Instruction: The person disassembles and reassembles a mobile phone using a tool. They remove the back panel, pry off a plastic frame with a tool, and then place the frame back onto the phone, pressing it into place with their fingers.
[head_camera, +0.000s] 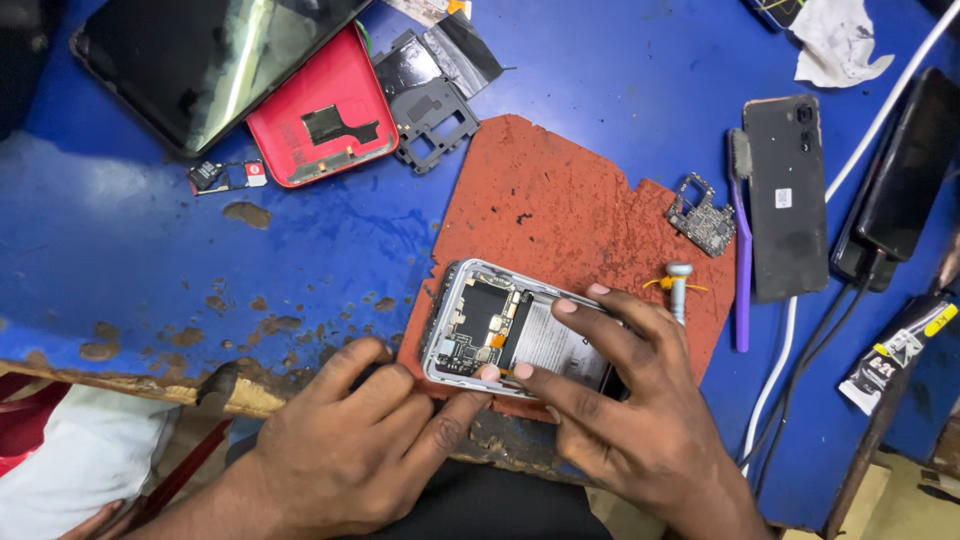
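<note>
Fingers (590, 330) of the right hand (640, 420) spread wide and lie flat across the opened phone (500, 330), pressing on its pale battery (555, 345) and upper frame edge. Left hand (350, 440) curls half closed at the near edge, thumb tip touching the frame by the circuit board (478, 325), other fingers folded under and gripping nothing that can be made out (palm side hidden).

From the head view, only one angle available:

- Opened phone rests back-up and tilted on the worn red mat (560, 210), near the front edge of the blue workbench (130, 240).
- Just right of the right hand lies a small screwdriver (678, 285) with a yellow band; beyond it a loose circuit board (703, 215), a purple tool (741, 250) and a dark phone back (787, 195).
- Farther right, black phones on cables (900, 170); a glue tube (900, 350) near the bench corner.
- Upper left holds a red back cover (320, 115), a black screen panel (200, 60), a black plastic frame (430, 115) and a small card tray (225, 175).

Judged as seating or freeing the battery: best done with even, flat pressure from the finger pads, frame steadied by the left thumb, keeping nails and tips off the exposed board and the thin connectors beside it. Best also to keep the phone square on the mat, clear of the bench edge.
</note>
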